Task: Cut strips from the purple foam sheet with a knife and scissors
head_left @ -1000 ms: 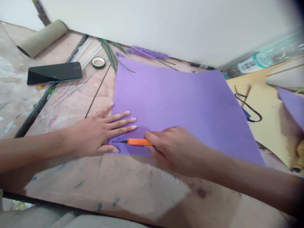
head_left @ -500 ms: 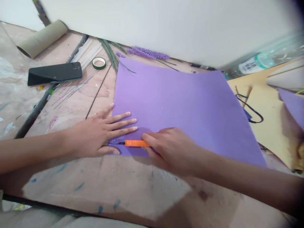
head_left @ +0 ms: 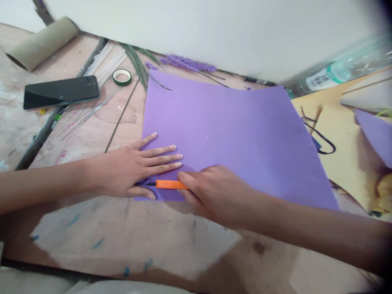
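Observation:
A large purple sheet (head_left: 232,126) lies on the table, its far edge slightly curved. My left hand (head_left: 143,165) rests flat on its near left corner with the fingers spread. Gripped in my right hand (head_left: 214,190) is an orange-handled craft knife (head_left: 170,185), held low over the sheet near its front edge. Its dark front end points left into the gap between my left thumb and forefinger. The tip is partly hard to make out against the purple.
A phone (head_left: 61,93), a roll of green tape (head_left: 121,77) and a cardboard tube (head_left: 43,43) lie at the left. Green stems (head_left: 134,61) and purple flower sprigs (head_left: 188,63) sit along the back. At the right are a plastic bottle (head_left: 327,77) and yellow paper (head_left: 339,163).
My left hand has slid a little to the right, further onto the purple sheet. The knife stays in my right hand by the thumb. The whole view has shifted slightly.

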{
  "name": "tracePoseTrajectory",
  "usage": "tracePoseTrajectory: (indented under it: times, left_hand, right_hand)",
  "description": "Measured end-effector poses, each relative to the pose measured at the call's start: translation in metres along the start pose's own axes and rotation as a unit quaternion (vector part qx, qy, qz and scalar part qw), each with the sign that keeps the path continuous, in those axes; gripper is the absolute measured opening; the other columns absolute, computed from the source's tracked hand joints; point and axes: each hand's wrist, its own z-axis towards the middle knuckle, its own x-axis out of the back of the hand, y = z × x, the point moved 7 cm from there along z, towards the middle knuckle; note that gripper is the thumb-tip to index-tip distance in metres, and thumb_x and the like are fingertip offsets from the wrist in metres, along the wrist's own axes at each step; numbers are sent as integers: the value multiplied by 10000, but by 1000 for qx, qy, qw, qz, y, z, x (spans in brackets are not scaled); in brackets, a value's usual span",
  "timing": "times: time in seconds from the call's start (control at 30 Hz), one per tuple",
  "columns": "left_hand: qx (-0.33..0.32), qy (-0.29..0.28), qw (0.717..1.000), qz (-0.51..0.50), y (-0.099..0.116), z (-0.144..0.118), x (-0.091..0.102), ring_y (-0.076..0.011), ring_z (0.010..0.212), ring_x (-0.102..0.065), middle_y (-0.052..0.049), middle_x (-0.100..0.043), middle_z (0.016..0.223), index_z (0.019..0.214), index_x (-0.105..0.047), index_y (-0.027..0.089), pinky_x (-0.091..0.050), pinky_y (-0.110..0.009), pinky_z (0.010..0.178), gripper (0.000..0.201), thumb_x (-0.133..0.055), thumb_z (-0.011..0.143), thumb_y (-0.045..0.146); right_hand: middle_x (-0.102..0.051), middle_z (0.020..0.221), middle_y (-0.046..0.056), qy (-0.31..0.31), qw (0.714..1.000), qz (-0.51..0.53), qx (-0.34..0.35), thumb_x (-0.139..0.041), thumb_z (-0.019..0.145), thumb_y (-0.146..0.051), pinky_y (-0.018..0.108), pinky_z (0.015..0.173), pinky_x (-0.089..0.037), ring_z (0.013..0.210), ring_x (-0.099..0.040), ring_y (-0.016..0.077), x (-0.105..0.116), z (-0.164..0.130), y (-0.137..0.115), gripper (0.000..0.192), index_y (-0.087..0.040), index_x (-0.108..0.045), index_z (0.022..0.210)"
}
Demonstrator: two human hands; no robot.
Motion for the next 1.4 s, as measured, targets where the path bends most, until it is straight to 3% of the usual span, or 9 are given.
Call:
tracePoseTrajectory:
  times: [0.4,0.8,1.4]
  left_hand:
    - [21,-25,999,34,1,-3,-3,-246,1610,-132,-9,-194,1722,1663,-175,249,99,-518,1296,784,-392,1021,641]
    - [37,-29,997,56,4,-3,-2,-269,1607,-131,-51,-173,1721,1660,-189,216,116,-555,1281,778,-389,1028,621]
    - [38,-44,996,71,5,-2,-1,-265,1610,-129,-61,-153,1723,1655,-215,197,135,-554,1275,801,-349,1022,669]
  right_hand:
    - [-713,690,24,-57,997,-59,-16,-542,937,-135,317,525,-109,517,-598,185,-1,-3,-7,110,-194,-543,844]
    - [-681,591,3,31,996,-78,13,-561,909,-169,316,521,-85,435,-473,150,7,-4,-5,116,-201,-551,798]
    - [-638,582,0,7,998,-59,9,-502,931,-151,326,536,-95,427,-420,122,-6,-8,4,136,-197,-543,810]
